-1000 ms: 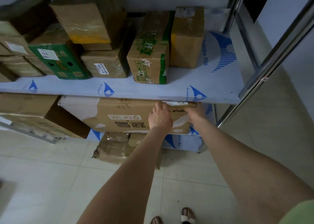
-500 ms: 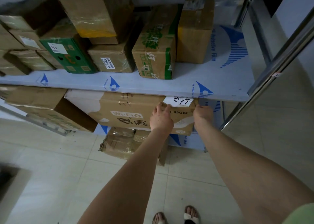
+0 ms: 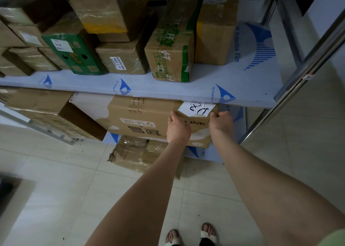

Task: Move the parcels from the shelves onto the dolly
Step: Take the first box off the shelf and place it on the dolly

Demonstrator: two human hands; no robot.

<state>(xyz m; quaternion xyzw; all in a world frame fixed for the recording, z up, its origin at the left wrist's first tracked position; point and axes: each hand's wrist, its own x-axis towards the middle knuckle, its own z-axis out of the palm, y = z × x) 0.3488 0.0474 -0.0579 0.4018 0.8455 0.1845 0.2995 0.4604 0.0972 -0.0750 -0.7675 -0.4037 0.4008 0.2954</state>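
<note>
Our left fingers hook over the top front edge of the wide brown cardboard Wi-Fi 6 box, and the left hand lies against its front face. At that hand's three o'clock, our right hand grips the box's right corner, thumb on the front and the other fingers round the side, hidden. A white paper label with black scrawl lies on the box top between both hands. The box sits at our twelve o'clock on the lower shelf, under the blue-printed film-covered upper shelf. That shelf carries a dark green carton at ten o'clock. A crumpled taped brown parcel lies at the box's six o'clock.
</note>
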